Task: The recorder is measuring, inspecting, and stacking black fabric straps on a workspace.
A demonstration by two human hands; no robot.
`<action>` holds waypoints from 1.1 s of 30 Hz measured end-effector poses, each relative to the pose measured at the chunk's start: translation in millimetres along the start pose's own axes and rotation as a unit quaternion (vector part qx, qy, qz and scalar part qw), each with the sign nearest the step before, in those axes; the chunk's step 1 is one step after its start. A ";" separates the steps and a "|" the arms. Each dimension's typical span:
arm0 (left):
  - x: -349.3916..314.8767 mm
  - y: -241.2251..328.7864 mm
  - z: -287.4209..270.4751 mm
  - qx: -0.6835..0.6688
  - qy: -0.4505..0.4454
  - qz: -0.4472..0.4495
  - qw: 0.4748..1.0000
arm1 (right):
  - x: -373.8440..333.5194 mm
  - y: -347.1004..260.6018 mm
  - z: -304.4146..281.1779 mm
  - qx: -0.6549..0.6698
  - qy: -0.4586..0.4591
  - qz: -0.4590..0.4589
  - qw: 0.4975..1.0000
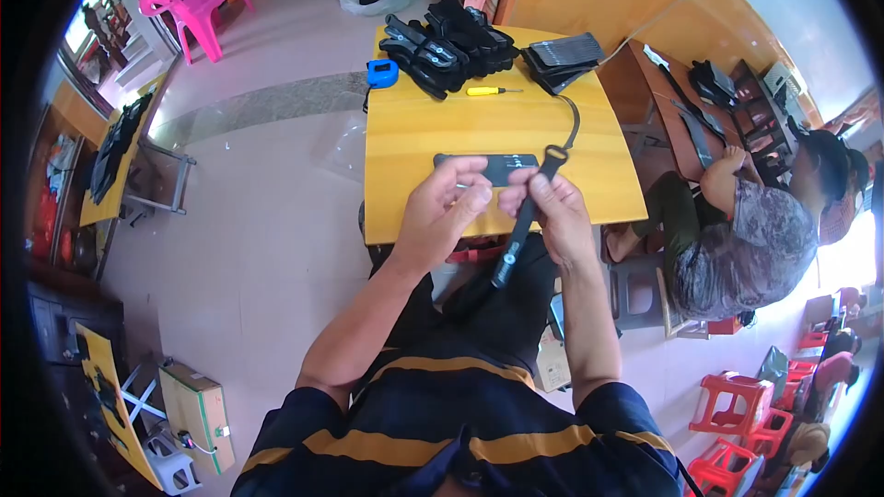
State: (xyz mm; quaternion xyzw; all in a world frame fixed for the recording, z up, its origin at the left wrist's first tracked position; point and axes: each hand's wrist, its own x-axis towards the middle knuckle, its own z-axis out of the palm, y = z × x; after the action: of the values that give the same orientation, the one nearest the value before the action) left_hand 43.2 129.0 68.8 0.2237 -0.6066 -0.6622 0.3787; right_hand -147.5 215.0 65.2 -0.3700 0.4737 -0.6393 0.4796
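My right hand [560, 212] pinches a black strap [517, 244] just below the black ring buckle [555, 155] at its upper end. The strap's lower end, with pale printing, hangs past the table's front edge over my lap. To its left, my left hand [444, 212] is raised with fingers curled and thumb drawn in near them; anything small between them is too unclear to make out. Beneath both hands a flat dark rectangular piece [497, 166] lies on the yellow table [414, 129], partly covered by my fingers. A thin black band [575, 120] curves behind the buckle.
Bundled black straps [451, 46] and a stack of dark flat pieces [564, 55] sit at the table's far side, by a yellow screwdriver [493, 91] and a blue tape measure [382, 73]. A seated person [746, 239] works at a brown table on the right. A pink chair [198, 0] stands far left.
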 end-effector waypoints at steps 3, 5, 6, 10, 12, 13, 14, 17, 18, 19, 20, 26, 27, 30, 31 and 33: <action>-27.0 -16.9 -8.0 0.002 -0.051 -0.061 0.997 | -5.7 10.3 -2.2 0.165 0.049 -0.016 0.985; -42.2 -24.0 -12.0 -0.021 -0.080 -0.144 0.986 | -7.3 14.6 0.8 0.173 0.098 -0.032 0.980; -48.8 -27.1 -9.8 -0.021 -0.081 -0.146 0.986 | -8.3 16.6 0.8 0.196 0.115 -0.038 0.973; -57.1 -43.7 -7.7 0.001 -0.076 -0.148 0.986 | -12.2 22.4 4.5 0.229 0.132 -0.040 0.964; -57.2 -52.6 -10.7 0.020 -0.067 -0.144 0.987 | -13.1 22.0 9.5 0.230 0.132 -0.041 0.963; -56.8 -53.7 -11.3 -0.004 -0.042 -0.153 0.987 | -15.3 18.7 13.7 0.213 0.144 -0.037 0.966; -56.1 -54.8 -12.0 -0.028 -0.018 -0.162 0.986 | -16.8 17.4 15.7 0.196 0.155 -0.034 0.968; -56.8 -58.3 -13.9 0.022 -0.074 -0.166 0.983 | -18.8 26.3 4.1 0.161 0.064 -0.031 0.984; -57.2 -58.9 -12.8 0.023 -0.074 -0.167 0.983 | -19.9 26.2 -1.4 0.138 0.042 0.007 0.989; -57.0 -58.2 -9.8 0.052 -0.088 -0.153 0.983 | -20.2 24.3 -5.5 0.070 0.003 0.029 0.997; -56.1 -56.5 -8.2 0.081 -0.102 -0.139 0.982 | -19.8 23.4 -7.7 0.001 -0.038 0.051 0.998; -48.6 -40.6 -20.4 0.142 0.086 -0.006 0.986 | -13.4 30.9 -8.8 -0.289 -0.193 0.155 0.925; -47.5 -43.3 -24.0 0.176 0.082 0.020 0.981 | -11.1 31.1 -7.2 -0.329 -0.206 0.164 0.907; -44.7 -56.8 -32.6 0.204 0.066 0.016 0.977 | -1.1 29.5 -1.7 -0.341 -0.217 0.164 0.900; -43.0 -59.9 -33.8 0.194 0.050 -0.008 0.980 | 2.8 29.5 -1.6 -0.337 -0.219 0.167 0.900; -39.1 -62.8 -34.9 0.194 0.055 -0.032 0.979 | 10.9 29.4 -3.4 -0.369 -0.222 0.169 0.886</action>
State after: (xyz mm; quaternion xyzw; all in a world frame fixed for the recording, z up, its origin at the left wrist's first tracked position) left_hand 79.1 135.6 -4.4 0.3482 -0.6942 -0.5309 0.3392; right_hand -145.9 202.7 36.2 -0.5669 0.6120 -0.2286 0.5018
